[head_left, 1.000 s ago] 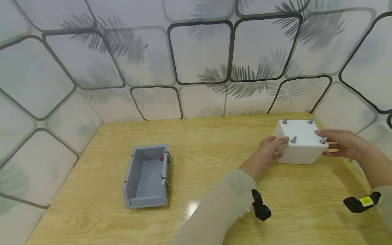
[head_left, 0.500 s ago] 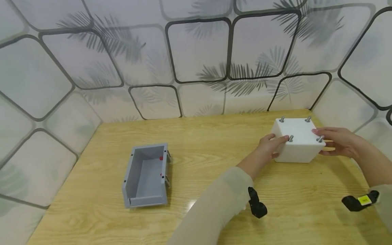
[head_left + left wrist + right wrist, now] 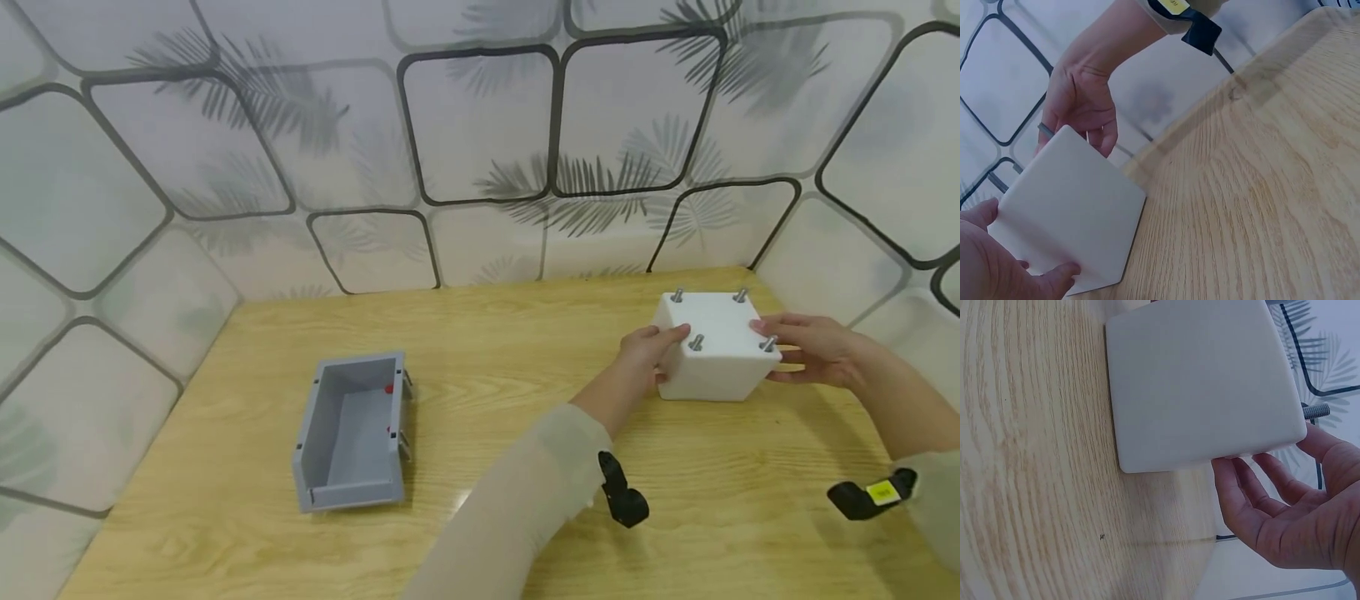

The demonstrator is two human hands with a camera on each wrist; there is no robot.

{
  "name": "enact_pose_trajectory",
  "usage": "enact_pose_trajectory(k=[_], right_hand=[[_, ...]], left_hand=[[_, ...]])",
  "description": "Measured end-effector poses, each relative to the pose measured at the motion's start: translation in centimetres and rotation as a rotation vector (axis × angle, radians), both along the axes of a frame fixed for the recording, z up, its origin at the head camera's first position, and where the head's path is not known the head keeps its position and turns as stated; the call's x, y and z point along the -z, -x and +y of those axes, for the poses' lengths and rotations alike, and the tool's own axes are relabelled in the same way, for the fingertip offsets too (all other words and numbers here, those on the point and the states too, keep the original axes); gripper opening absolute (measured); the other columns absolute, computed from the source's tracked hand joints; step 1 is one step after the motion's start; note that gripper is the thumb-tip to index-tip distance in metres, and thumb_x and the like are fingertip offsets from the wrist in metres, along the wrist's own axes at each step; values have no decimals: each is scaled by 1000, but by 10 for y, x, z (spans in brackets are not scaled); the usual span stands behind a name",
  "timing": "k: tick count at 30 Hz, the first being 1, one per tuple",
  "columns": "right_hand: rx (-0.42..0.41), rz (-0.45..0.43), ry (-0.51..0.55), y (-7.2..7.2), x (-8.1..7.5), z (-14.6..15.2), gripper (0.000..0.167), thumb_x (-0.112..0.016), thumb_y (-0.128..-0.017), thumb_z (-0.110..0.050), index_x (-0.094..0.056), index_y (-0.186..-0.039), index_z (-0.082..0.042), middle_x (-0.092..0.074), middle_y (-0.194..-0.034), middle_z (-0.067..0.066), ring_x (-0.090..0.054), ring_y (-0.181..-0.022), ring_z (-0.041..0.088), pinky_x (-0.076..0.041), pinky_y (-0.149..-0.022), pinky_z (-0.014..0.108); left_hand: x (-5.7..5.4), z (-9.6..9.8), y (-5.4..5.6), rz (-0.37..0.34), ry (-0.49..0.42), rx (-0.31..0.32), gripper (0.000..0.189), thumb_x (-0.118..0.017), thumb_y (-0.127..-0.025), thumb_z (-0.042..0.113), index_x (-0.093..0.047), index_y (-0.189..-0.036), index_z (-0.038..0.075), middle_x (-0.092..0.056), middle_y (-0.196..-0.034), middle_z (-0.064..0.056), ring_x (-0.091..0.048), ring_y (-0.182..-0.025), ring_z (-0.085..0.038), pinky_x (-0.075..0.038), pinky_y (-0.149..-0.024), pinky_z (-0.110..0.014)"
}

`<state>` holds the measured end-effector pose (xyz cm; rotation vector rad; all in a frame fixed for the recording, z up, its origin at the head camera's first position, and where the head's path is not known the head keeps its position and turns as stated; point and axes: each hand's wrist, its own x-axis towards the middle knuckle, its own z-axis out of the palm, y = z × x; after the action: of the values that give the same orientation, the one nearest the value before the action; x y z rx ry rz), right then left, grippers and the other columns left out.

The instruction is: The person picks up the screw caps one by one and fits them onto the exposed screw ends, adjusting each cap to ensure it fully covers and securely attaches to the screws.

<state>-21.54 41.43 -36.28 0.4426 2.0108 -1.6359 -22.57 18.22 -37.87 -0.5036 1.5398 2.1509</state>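
Observation:
On the right part of the wooden table sits a white block (image 3: 712, 379) with rounded edges. Threaded metal bolts (image 3: 697, 342) stand up from the corners of its top face. My left hand (image 3: 643, 362) holds the block's left side, its thumb over the top edge near a bolt. From the opposite side my right hand (image 3: 813, 352) grips the block, thumb on the top and fingers along the side. In the right wrist view, one bolt (image 3: 1317, 411) projects close to the right thumb. The block's underside is hidden.
A grey plastic bin (image 3: 352, 433) with small red spots inside its right wall stands on the left of the wooden table (image 3: 510, 350). Patterned wall covering (image 3: 480, 125) closes off the back and both sides; the right side is close to my right hand.
The white block has shifted slightly left with both hands on it. My head view has turned a little to the right. The grey bin stays in place on the table.

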Motion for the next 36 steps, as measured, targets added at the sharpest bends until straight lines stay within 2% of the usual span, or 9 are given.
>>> enact_pose_trajectory(k=[6,9,11,13,16,18,20,29,36], right_hand=[[-4,2,8,-2,1,-2,12,-56,-94,-40,-58,-82,-39,-60,-87,-13,-60,-85,9,-55,-83,38],[-6,2,-1,-2,0,-4,5,-56,-94,-42,-53,-95,-37,-58,-88,-15,-59,-85,9,-54,-84,38],[-16,9,-17,-2,-1,-6,22,-54,-94,-42,-46,-113,-35,-57,-88,-16,-58,-86,9,-54,-84,38],[-29,16,-27,-2,-3,-9,31,-53,-95,-42,-37,-120,-32,-56,-89,-17,-57,-87,9,-54,-85,39],[-28,15,-13,-3,-4,-11,27,-53,-95,-40,-40,-118,-32,-57,-89,-16,-58,-87,10,-54,-85,39],[-26,4,8,-3,-4,-10,18,-53,-95,-40,-42,-108,-34,-57,-89,-15,-58,-87,10,-54,-85,39],[-25,-5,26,-3,-2,-9,17,-53,-95,-39,-43,-107,-35,-58,-90,-15,-58,-88,10,-53,-85,39],[-70,-22,14,1,1,-10,33,-54,-95,-40,-35,-122,-32,-57,-95,-13,-58,-93,15,-52,-89,42],[-82,-39,40,1,-3,-9,17,-52,-97,-39,-44,-111,-35,-56,-97,-10,-57,-94,16,-52,-89,42]], left_hand=[[1,-1,3,-4,40,10,50,-79,-77,15,-61,-122,6,-60,-121,-12,-54,-113,-28,-46,-97,-51],[0,-2,5,-5,55,13,49,-79,-77,14,-61,-121,7,-61,-119,-11,-55,-111,-27,-47,-96,-48],[1,-2,6,-8,55,9,49,-79,-76,13,-62,-121,8,-61,-118,-10,-55,-110,-27,-47,-94,-46],[1,-2,7,-11,61,10,48,-79,-76,13,-62,-121,9,-61,-118,-10,-55,-110,-27,-48,-94,-46],[1,-3,8,-12,76,24,48,-79,-77,13,-62,-122,11,-61,-120,-10,-55,-111,-27,-49,-92,-46],[0,-5,7,-8,81,50,49,-78,-78,13,-61,-123,13,-59,-123,-11,-54,-114,-28,-48,-93,-47],[0,-8,7,5,85,79,50,-77,-79,13,-59,-126,14,-57,-125,-12,-53,-116,-30,-48,-93,-49],[-2,-20,7,14,113,160,55,-76,-80,15,-55,-131,17,-53,-128,-14,-49,-118,-37,-50,-91,-52],[-1,-23,8,51,118,210,56,-75,-81,19,-53,-133,20,-52,-129,-13,-49,-118,-37,-52,-88,-51]])
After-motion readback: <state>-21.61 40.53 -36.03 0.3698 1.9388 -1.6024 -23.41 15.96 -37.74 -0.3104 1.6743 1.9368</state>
